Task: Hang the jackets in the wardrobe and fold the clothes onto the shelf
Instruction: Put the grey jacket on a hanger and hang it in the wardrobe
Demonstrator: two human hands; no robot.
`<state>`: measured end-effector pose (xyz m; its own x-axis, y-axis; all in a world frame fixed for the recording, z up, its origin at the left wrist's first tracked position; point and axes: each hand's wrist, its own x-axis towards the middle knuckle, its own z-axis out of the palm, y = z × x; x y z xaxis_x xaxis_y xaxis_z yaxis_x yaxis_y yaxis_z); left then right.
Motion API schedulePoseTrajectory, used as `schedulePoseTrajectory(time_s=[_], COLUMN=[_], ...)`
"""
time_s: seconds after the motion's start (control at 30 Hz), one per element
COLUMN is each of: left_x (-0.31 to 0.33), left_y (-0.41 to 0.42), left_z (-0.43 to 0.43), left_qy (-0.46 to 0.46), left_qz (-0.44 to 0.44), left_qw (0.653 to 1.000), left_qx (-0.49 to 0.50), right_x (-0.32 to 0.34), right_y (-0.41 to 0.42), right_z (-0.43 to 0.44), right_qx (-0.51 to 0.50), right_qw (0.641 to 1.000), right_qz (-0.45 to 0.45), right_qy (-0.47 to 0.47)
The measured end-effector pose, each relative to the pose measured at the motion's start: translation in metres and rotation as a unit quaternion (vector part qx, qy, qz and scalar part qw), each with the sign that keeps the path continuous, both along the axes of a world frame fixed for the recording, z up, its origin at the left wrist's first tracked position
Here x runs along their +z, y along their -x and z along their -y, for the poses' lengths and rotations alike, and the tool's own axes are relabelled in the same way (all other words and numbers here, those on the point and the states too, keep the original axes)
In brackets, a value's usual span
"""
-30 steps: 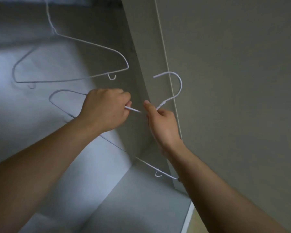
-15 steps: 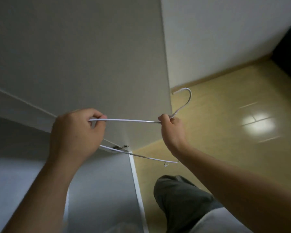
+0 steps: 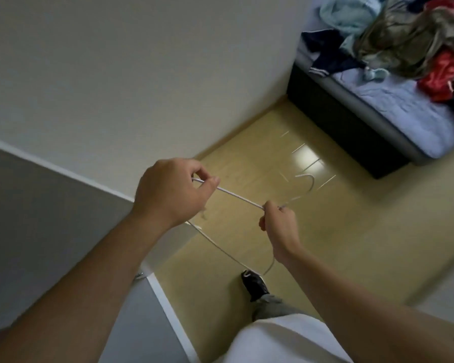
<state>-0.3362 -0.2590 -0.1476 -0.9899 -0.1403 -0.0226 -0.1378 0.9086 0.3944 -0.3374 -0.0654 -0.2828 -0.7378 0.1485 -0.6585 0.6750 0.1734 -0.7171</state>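
White wire hanger (image 3: 236, 197) held out over the floor (image 3: 338, 231), between both hands, clear of the wardrobe. Left hand (image 3: 172, 191) clenched around one shoulder end of the wire, thumb pressed along the top. Right hand (image 3: 279, 224) pinching the neck just below the hook, fingers curled tight on the wire. Hook (image 3: 308, 183) pointing away, toward the bed, blurred at its tip. Lower bar of hanger sagging beneath both wrists, running from under the left hand to a bend near the right forearm.

Wardrobe (image 3: 50, 231) at lower left: grey side panel and white front edge, next to the left forearm. Pale wall (image 3: 142, 74) behind and above.

Bed (image 3: 404, 111) at upper right, dark frame, light quilted cover. Heap of clothes (image 3: 404, 35) on top of the cover: pale blue, navy with white trim, olive-brown, red. Well apart from the hanger; individual garments not told apart as jackets or otherwise.

Floor of yellowish boards, glossy, with a bright reflection near the hook. Dark shoe (image 3: 254, 284) and grey trouser leg below the hanger; white shirt at bottom edge.
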Motion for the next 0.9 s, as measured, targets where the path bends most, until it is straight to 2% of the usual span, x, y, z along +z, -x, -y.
schedulePoseTrajectory(time_s=[0.2,0.3,0.4,0.6,0.8,0.9], left_x=[0.019,0.020,0.013,-0.007,-0.029,-0.047], left_y=[0.108,0.152,0.205,0.329,0.454,0.516], left_z=[-0.091,-0.115,-0.124,-0.144,-0.188,-0.236], left_qy=[-0.019,-0.038,-0.063,-0.044,-0.046,-0.050], left_qz=[-0.037,-0.034,-0.025,-0.007,0.051,0.060], left_qw=[0.996,0.992,0.989,0.978,0.958,0.953], left_qx=[-0.075,-0.112,-0.128,-0.203,-0.280,-0.293], right_x=[0.030,0.042,0.049,0.063,0.078,0.073], right_y=[0.076,0.112,0.147,0.232,0.316,0.351], right_z=[-0.090,-0.123,-0.145,-0.183,-0.232,-0.271], right_qx=[-0.124,-0.152,-0.157,-0.140,-0.071,-0.085], right_qw=[0.992,0.987,0.985,0.983,0.972,0.976], right_qz=[-0.032,-0.046,-0.073,-0.101,-0.147,-0.147], right_qy=[-0.008,-0.021,-0.026,-0.063,-0.169,-0.138])
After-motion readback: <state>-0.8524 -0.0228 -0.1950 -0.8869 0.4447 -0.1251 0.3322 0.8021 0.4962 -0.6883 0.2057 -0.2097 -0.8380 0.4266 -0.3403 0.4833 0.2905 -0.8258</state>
